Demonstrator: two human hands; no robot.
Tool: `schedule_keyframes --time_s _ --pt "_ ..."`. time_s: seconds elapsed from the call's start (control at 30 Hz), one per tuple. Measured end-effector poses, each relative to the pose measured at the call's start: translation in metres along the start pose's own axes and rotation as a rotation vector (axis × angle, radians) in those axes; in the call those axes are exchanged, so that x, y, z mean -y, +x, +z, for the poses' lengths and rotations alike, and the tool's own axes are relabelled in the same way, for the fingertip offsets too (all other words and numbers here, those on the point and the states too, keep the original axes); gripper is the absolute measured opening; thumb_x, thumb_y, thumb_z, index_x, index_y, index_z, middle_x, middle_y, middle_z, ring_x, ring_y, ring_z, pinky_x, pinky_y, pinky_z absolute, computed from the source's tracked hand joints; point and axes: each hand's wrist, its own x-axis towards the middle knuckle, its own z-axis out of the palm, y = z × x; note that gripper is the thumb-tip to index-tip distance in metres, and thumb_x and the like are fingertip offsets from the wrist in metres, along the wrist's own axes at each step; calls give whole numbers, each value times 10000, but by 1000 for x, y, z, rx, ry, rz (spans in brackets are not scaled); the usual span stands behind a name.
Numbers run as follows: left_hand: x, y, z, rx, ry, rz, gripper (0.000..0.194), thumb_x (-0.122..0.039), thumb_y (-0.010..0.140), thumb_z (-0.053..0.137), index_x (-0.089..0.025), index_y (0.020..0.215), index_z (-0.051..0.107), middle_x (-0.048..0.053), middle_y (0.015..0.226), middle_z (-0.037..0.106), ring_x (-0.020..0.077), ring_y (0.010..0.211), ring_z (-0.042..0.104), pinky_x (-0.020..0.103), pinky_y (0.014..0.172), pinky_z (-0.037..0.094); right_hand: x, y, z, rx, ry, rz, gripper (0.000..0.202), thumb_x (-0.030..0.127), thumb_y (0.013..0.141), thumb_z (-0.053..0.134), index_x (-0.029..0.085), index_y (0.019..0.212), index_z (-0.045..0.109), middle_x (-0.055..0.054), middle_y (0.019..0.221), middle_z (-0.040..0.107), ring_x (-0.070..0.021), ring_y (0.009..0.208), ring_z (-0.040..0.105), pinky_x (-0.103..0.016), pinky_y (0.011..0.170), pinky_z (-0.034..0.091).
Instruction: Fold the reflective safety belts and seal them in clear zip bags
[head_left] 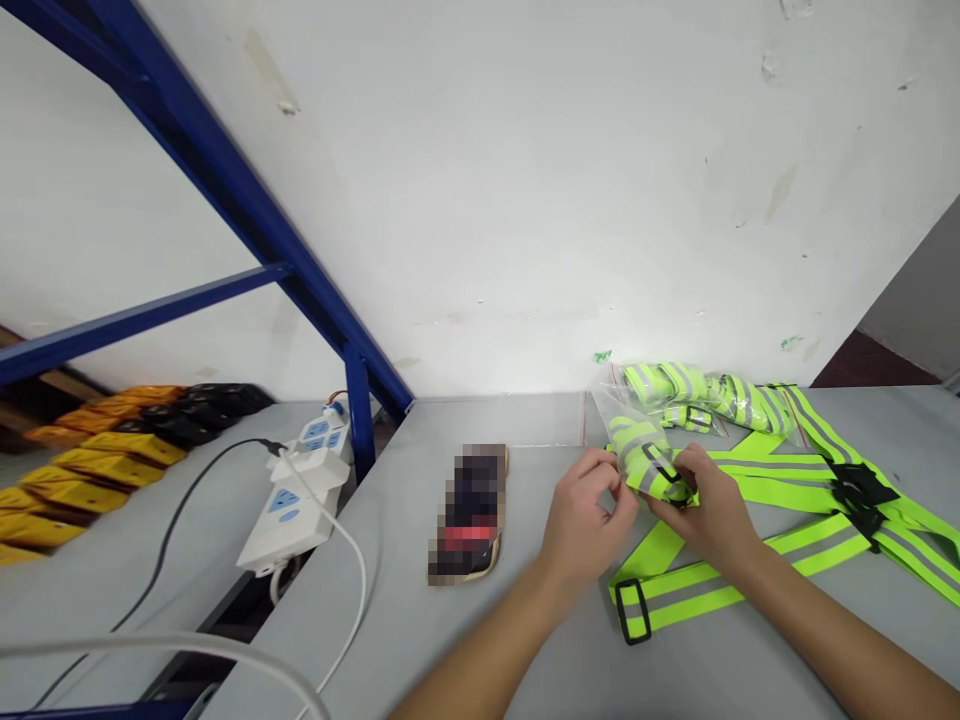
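A clear plastic bag (609, 402) holds a folded neon-yellow reflective strap (637, 445) with a black buckle. My left hand (589, 510) pinches the bag's lower left edge, thumb and index finger together. At its right side my right hand (709, 505) has its fingers closed on the bagged strap near the buckle. Beneath and right of the hands lies a spread-out neon strap harness (795, 545) with a black centre piece and a black buckle at its near end. Several bagged folded straps (739, 400) lie behind, against the wall.
A phone (472, 515), pixelated, lies left of my hands. White power strips (289, 515) with cables stand further left beside a blue metal frame (360, 420). Yellow and black packs (112, 465) sit at the far left. A white wall (525, 200) rises behind the grey table (405, 600).
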Motion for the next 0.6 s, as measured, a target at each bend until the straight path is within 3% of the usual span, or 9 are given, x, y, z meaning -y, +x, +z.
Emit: schedule_keyframes --time_s 0.1,0.3,0.47,0.6 --pt "-1 -2 4 -21 -54 -29 263 -99 802 482 -198 600 346 -3 744 501 110 664 487 231 609 393 -1 -1 3 -6 -65 -63 170 263 805 551 245 887 403 35 691 499 -125 493 474 -215 448 368" --pt "-2 -10 10 3 -27 49 287 -123 839 471 -205 612 316 -16 676 405 127 635 424 252 590 359 -3 -6 5 6 -228 -210 138 125 855 435 228 946 444 -5 728 602 -149 549 573 -220 434 286" --pt "-1 -11 9 22 -17 -99 186 -141 800 511 -220 731 358 42 925 459 182 887 505 309 741 448 -1 -6 6 182 -169 -74 120 140 869 415 244 810 410 54 565 506 -140 427 480 -226 422 245" --pt "15 -9 14 53 -21 -183 272 -125 759 564 -234 845 330 101 1214 431 237 1171 466 422 932 426 1 0 4 347 17 73 146 171 885 434 250 780 371 77 542 471 -131 435 472 -210 441 285"
